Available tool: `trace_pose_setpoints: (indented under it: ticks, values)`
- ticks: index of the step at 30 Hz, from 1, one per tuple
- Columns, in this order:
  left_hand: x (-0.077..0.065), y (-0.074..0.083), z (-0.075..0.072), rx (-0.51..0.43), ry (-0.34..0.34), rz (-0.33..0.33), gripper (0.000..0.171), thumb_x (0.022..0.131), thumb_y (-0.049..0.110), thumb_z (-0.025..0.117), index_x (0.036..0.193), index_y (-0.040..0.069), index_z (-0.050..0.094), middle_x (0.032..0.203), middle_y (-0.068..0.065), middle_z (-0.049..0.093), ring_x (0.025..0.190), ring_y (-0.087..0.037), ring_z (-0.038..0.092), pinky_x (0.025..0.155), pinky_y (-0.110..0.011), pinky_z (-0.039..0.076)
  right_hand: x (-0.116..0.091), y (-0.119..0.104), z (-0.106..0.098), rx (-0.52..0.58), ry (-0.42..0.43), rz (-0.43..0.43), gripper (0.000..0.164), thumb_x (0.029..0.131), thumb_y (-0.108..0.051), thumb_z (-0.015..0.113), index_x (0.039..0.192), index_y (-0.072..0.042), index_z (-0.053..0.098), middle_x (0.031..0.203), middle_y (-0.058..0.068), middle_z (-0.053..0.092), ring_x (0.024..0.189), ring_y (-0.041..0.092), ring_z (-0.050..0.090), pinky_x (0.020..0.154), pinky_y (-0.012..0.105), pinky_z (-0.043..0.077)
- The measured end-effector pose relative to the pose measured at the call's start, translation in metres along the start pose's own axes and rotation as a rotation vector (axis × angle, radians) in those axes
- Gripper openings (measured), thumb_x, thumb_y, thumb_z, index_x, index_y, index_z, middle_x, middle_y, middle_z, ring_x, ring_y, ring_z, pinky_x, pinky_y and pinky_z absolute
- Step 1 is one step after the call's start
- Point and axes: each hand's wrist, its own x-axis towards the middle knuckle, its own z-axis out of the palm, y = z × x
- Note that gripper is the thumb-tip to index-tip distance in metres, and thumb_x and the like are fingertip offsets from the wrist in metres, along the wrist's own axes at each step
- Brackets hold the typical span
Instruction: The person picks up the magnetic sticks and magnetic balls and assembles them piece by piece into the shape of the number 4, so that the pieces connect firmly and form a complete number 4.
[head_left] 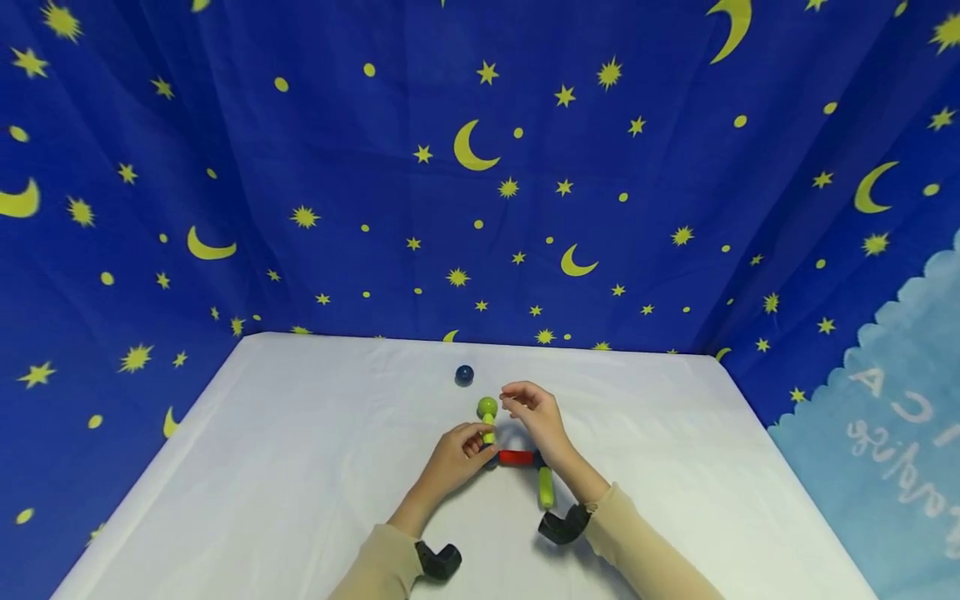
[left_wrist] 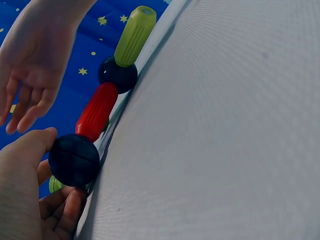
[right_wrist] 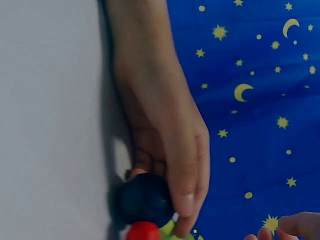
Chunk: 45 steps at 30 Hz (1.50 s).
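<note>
My left hand (head_left: 456, 454) grips a dark blue ball (left_wrist: 75, 161), with its thumb on one side and curled fingers on the other. From that ball a red grooved rod (head_left: 516, 457) runs to a second dark blue ball (left_wrist: 118, 75), which carries a green rod (left_wrist: 136, 36) pointing toward the person. Another green rod (head_left: 489, 419), partly behind the left fingers, leads away to a green ball (head_left: 487, 407). My right hand (head_left: 538, 419) hovers right of the green ball, fingers loosely bent and nothing between them. In the right wrist view, a dark blue ball (right_wrist: 146, 201) overlaps its fingers.
A loose dark blue ball (head_left: 464, 375) lies on the white-covered table (head_left: 337, 417) beyond the green ball. Behind rises a blue curtain (head_left: 375, 183) with yellow moons and stars. Black wrist mounts (head_left: 564, 525) stick out from both sleeves, the right one close to the near green rod.
</note>
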Motion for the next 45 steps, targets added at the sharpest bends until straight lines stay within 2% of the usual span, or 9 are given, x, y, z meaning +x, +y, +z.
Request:
trace_pose_setpoints:
  ticks: [8, 14, 19, 23, 25, 29, 34, 38, 45]
  values:
    - [-0.001, -0.002, 0.001, 0.007, -0.007, -0.008, 0.031, 0.085, 0.022, 0.071, 0.111, 0.006, 0.069, 0.079, 0.001, 0.057, 0.065, -0.001, 0.047, 0.061, -0.017, 0.045, 0.017, -0.030, 0.015, -0.004, -0.020, -0.040, 0.021, 0.090, 0.002, 0.057, 0.106, 0.014, 0.060, 0.103, 0.032, 0.062, 0.076, 0.005, 0.058, 0.067, 0.019, 0.049]
    - [-0.001, 0.000, 0.001, -0.019, -0.004, -0.001, 0.030, 0.084, 0.021, 0.071, 0.108, 0.003, 0.068, 0.079, -0.003, 0.058, 0.066, -0.003, 0.048, 0.061, -0.017, 0.044, 0.035, -0.030, 0.029, -0.007, -0.005, -0.040, 0.020, 0.086, 0.005, 0.059, 0.104, 0.014, 0.061, 0.102, 0.034, 0.062, 0.077, 0.008, 0.058, 0.066, 0.016, 0.047]
    - [-0.001, -0.001, 0.003, -0.016, 0.008, 0.030, 0.029, 0.084, 0.020, 0.071, 0.107, 0.002, 0.069, 0.078, -0.003, 0.058, 0.064, -0.002, 0.048, 0.059, -0.017, 0.044, 0.049, -0.021, 0.037, 0.000, -0.002, -0.053, 0.021, 0.083, 0.009, 0.060, 0.103, 0.015, 0.061, 0.104, 0.036, 0.061, 0.087, 0.029, 0.062, 0.068, 0.013, 0.046]
    - [-0.001, -0.001, 0.004, -0.006, -0.009, 0.019, 0.030, 0.085, 0.022, 0.071, 0.109, 0.003, 0.068, 0.079, -0.001, 0.058, 0.065, -0.001, 0.047, 0.060, -0.016, 0.044, 0.061, -0.009, 0.043, 0.001, 0.000, -0.064, 0.021, 0.082, 0.010, 0.060, 0.102, 0.015, 0.061, 0.102, 0.036, 0.061, 0.090, 0.035, 0.062, 0.070, 0.017, 0.049]
    - [-0.001, 0.000, 0.004, -0.010, -0.014, 0.008, 0.031, 0.085, 0.022, 0.071, 0.109, 0.003, 0.068, 0.080, -0.001, 0.058, 0.066, -0.001, 0.047, 0.061, -0.016, 0.043, 0.070, 0.002, 0.046, -0.010, 0.009, -0.061, 0.022, 0.082, 0.009, 0.062, 0.103, 0.013, 0.062, 0.103, 0.034, 0.062, 0.091, 0.035, 0.063, 0.071, 0.018, 0.049]
    - [0.001, 0.000, 0.005, -0.016, -0.004, 0.040, 0.026, 0.084, 0.015, 0.071, 0.108, 0.003, 0.068, 0.079, -0.003, 0.058, 0.065, -0.002, 0.049, 0.060, -0.017, 0.044, 0.086, 0.022, 0.050, -0.051, 0.036, -0.048, 0.023, 0.082, 0.005, 0.064, 0.104, 0.009, 0.064, 0.106, 0.033, 0.063, 0.093, 0.034, 0.063, 0.072, 0.020, 0.049]
    - [0.002, -0.003, 0.006, -0.031, 0.005, 0.060, 0.026, 0.081, 0.006, 0.070, 0.107, 0.004, 0.069, 0.078, -0.004, 0.059, 0.064, 0.000, 0.047, 0.059, -0.016, 0.045, 0.092, 0.025, 0.052, -0.097, 0.042, -0.030, 0.028, 0.080, 0.006, 0.065, 0.108, 0.012, 0.062, 0.110, 0.030, 0.063, 0.099, 0.035, 0.062, 0.083, 0.032, 0.053]
    - [0.002, -0.005, 0.004, -0.026, 0.003, 0.055, 0.027, 0.081, 0.006, 0.069, 0.109, 0.005, 0.069, 0.078, -0.003, 0.059, 0.064, 0.002, 0.046, 0.059, -0.015, 0.044, 0.094, 0.030, 0.054, -0.136, 0.014, -0.014, 0.032, 0.079, 0.006, 0.066, 0.111, 0.012, 0.062, 0.113, 0.026, 0.064, 0.109, 0.038, 0.059, 0.095, 0.043, 0.048]
    - [0.000, -0.005, 0.001, 0.007, 0.001, 0.040, 0.026, 0.086, 0.015, 0.069, 0.110, 0.007, 0.068, 0.079, -0.001, 0.058, 0.065, 0.002, 0.046, 0.061, -0.016, 0.045, 0.096, 0.040, 0.058, -0.224, -0.073, -0.016, 0.033, 0.078, 0.006, 0.067, 0.111, 0.008, 0.065, 0.117, 0.025, 0.063, 0.111, 0.036, 0.060, 0.097, 0.044, 0.048]
